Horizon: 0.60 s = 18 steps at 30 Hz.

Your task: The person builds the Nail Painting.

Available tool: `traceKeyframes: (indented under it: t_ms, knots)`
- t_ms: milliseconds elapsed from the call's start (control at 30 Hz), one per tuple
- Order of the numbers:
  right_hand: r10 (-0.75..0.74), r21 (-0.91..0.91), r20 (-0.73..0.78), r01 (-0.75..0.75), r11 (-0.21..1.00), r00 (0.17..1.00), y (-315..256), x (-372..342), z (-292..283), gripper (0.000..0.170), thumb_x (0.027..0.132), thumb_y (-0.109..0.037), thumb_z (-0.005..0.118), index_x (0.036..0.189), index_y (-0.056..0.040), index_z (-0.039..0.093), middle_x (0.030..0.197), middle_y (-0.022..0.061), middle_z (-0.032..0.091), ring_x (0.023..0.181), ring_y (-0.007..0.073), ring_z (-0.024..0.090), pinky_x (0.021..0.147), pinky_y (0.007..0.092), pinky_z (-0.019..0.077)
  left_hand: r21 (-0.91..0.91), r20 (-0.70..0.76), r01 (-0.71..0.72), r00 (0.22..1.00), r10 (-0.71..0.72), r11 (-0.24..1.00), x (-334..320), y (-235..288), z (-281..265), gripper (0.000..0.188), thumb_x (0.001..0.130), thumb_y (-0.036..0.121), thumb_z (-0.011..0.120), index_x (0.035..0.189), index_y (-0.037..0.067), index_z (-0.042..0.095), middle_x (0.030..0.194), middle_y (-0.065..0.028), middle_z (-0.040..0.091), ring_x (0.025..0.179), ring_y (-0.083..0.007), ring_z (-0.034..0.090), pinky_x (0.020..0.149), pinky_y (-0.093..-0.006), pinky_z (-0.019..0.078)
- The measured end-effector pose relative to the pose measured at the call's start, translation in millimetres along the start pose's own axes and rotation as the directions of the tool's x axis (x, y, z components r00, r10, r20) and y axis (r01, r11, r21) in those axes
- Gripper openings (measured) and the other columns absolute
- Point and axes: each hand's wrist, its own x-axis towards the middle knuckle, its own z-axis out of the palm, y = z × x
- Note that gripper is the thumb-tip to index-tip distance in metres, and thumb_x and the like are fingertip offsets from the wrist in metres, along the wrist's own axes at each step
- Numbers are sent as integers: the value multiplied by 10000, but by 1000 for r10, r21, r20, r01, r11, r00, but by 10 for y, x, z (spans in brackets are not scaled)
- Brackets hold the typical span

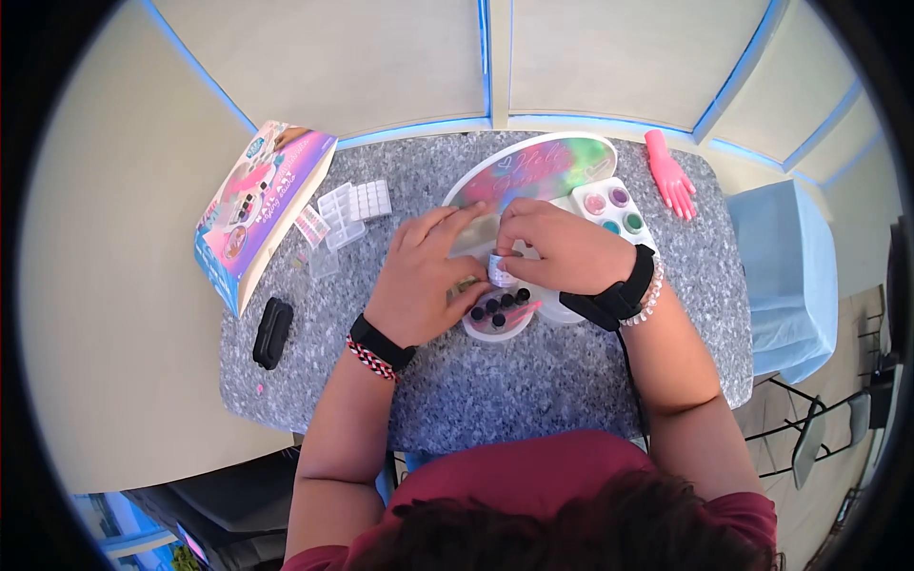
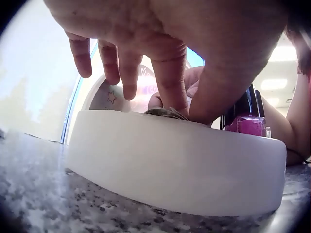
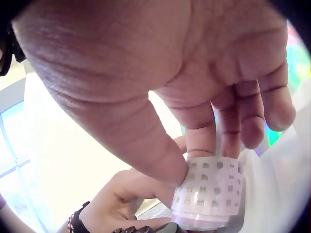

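Over the middle of the white tray set, both hands work on a small white cylinder (image 3: 209, 187), its curved side printed with rows of tiny gold and grey marks. My right hand (image 1: 576, 249) pinches its upper edge between thumb and index finger, the other fingers bent loosely above. From the other side my left hand (image 1: 419, 276) grips it low with thumb and index finger, its remaining fingers spread. Just in front, black-capped nail polish bottles (image 1: 492, 305) stand in a rounded white compartment (image 2: 170, 165); a pink bottle (image 2: 248, 125) shows at its rim.
Behind the hands rises an oval lid (image 1: 543, 171) with colourful print. Round pots (image 1: 619, 197) sit in a white holder at right, near a pink model hand (image 1: 669, 176). Leftward lie clear plastic trays (image 1: 341, 214), a printed box (image 1: 262, 205) and a black case (image 1: 273, 333).
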Motion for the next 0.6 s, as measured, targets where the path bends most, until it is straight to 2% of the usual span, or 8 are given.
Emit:
traceKeyframes:
  t_ms: [167,333,433,500,600]
  knots:
    - [33,-64,38,-31,997,999,6,13,44,147,971,-165,665,1029,-30,667,1043,151,613,976,361,647,880,441,515,-19,2,18,1000,-18,1000,-3,10,-16,154,780,191,867,881,159,756,1558,-67,549,1437,-332,458,1184,-522,342]
    - [149,-126,106,-135,983,983,-13,56,101,163,999,-190,631,1045,-37,665,1055,155,653,1024,366,659,903,456,519,-17,12,8,1000,-8,1000,7,-5,0,209,747,208,890,863,146,728,1545,-39,548,1432,-300,458,1168,-497,363]
    - [152,-193,93,-132,972,984,-62,53,114,175,998,-201,628,1056,-40,669,1063,159,666,1035,368,665,908,456,524,1,-2,25,1000,-25,1000,17,-20,29,281,730,210,902,932,133,721,1519,-34,572,1417,-299,477,1168,-487,370]
    - [148,-188,68,-133,973,987,-68,52,147,168,991,-194,633,1051,-42,675,1059,158,674,1034,366,669,908,455,527,-10,-46,60,997,-60,998,37,2,35,366,735,222,903,1029,120,710,1496,-33,589,1408,-303,487,1163,-477,379]
    - [166,-211,35,-155,965,986,-82,50,163,156,972,-186,648,1042,-52,691,1044,149,693,1030,358,677,904,454,533,13,-63,46,997,-45,999,33,11,54,422,751,235,898,1104,115,702,1484,-37,592,1400,-306,491,1159,-477,384]
